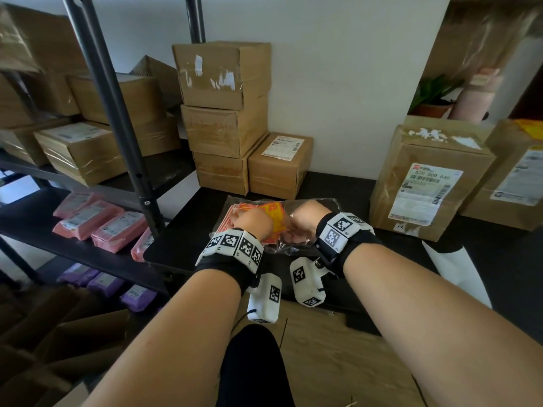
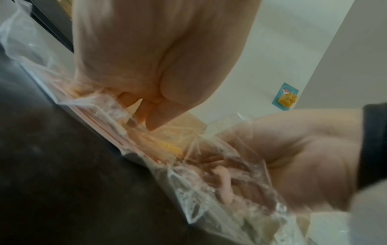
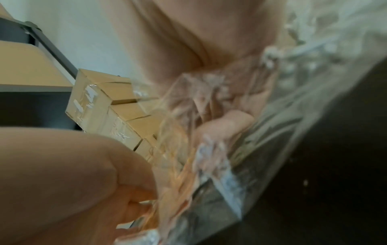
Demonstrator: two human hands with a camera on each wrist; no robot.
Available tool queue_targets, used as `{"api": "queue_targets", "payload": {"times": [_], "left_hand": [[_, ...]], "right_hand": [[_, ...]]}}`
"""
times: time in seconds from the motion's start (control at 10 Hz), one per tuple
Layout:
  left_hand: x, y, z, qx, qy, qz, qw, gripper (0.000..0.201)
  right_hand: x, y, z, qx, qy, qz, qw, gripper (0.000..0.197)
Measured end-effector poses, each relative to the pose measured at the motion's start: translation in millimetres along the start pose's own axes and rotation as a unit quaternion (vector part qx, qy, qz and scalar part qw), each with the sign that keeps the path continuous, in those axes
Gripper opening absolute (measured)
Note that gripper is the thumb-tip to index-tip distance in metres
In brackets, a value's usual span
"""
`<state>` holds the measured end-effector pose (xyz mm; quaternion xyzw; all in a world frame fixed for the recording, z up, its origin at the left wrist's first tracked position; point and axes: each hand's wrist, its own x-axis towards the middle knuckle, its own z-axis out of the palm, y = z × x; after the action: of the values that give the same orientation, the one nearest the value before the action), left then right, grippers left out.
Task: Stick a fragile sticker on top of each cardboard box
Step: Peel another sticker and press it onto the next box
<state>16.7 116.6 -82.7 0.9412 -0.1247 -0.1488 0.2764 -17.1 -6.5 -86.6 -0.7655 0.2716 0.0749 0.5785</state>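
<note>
Standing stock: cardboard boxes fill the scene, largest first.
Shelving rack (image 1: 117, 118): dark metal, at the left, carrying taped boxes above and pink mailers (image 1: 97, 221) and purple mailers (image 1: 108, 284) lower down.
Black table (image 1: 367, 195): it bears the boxes and the hands' work.
Big labelled box (image 1: 426, 183): at the right of the table, shipping label facing near, torn white tape on top.
Box stack (image 1: 223, 113): three plain cardboard boxes one on another against the far wall; no fragile sticker shows on the top one.
Small labelled box (image 1: 279, 164): just right of the stack's lowest box, touching it.
Clear plastic bag (image 1: 293, 245): crumpled on the table in front of the stack, under both hands.
Fragile stickers (image 1: 273, 214): a loose sheaf of red and yellow sheets lying at the bag's left end, near the stack.
Left hand (image 1: 252, 220): fingers curled down onto the sticker sheaf, thumb and fingertips pinching at the sheets.
Right hand (image 1: 305, 218): fingers (image 2: 226, 185) are curled into the bag, gripping the crinkled plastic.
</note>
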Motion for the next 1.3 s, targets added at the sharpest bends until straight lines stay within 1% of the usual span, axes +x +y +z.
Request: {"api": "queue_targets", "payload": {"times": [0.1,0.2,0.3,0.4,0.5,0.6,0.7,0.8,0.9,1.0,1.1,1.2,1.3], "left_hand": [[2,-2,-2,0.019,0.0,0.005,1.0,0.039],[4,-2,-5,0.009,-0.015,-0.004,1.0,0.037],[-9,6,-14,0.033,-0.01,-0.007,0.999,0.038],[1,3,-11,0.034,0.014,-0.022,0.999,0.04],[-13,18,-16,0.09,0.096,-0.069,0.989,0.045],[-23,44,-16,0.017,0.154,0.023,0.988,0.038],[-36,69,-14,-0.129,0.156,0.136,0.97,0.025],[-52,94,-7,-0.298,0.109,0.162,0.935,0.019],[-62,111,1,-0.402,0.033,0.15,0.903,0.015],[-67,123,9,-0.402,-0.006,0.16,0.902,0.016],[-75,131,17,-0.382,-0.029,0.189,0.904,0.014],[-80,133,22,-0.371,-0.038,0.205,0.905,0.012],[-83,135,22,-0.364,-0.034,0.218,0.905,0.015]], "right_hand": [[-1,-9,-12,-0.002,0.026,0.001,1.0,0.015],[-15,-17,-23,-0.025,0.055,-0.018,0.998,0.015],[-32,-19,-39,-0.039,0.128,-0.09,0.987,0.023],[-50,-23,-55,-0.028,0.188,-0.107,0.976,0.019],[-71,-20,-69,-0.008,0.274,-0.165,0.947,0.014],[-89,-10,-82,0.023,0.344,-0.209,0.915,0.014],[-104,-2,-94,0.078,0.367,-0.24,0.895,0.011],[-119,4,-109,0.103,0.378,-0.255,0.884,0.011],[-130,11,-128,0.105,0.389,-0.265,0.876,0.013],[-137,19,-143,0.109,0.41,-0.269,0.864,0.012],[-143,27,-152,0.132,0.417,-0.265,0.859,0.012],[-148,35,-156,0.137,0.411,-0.252,0.865,0.013],[-152,41,-159,0.066,0.425,-0.26,0.865,0.026]]}}
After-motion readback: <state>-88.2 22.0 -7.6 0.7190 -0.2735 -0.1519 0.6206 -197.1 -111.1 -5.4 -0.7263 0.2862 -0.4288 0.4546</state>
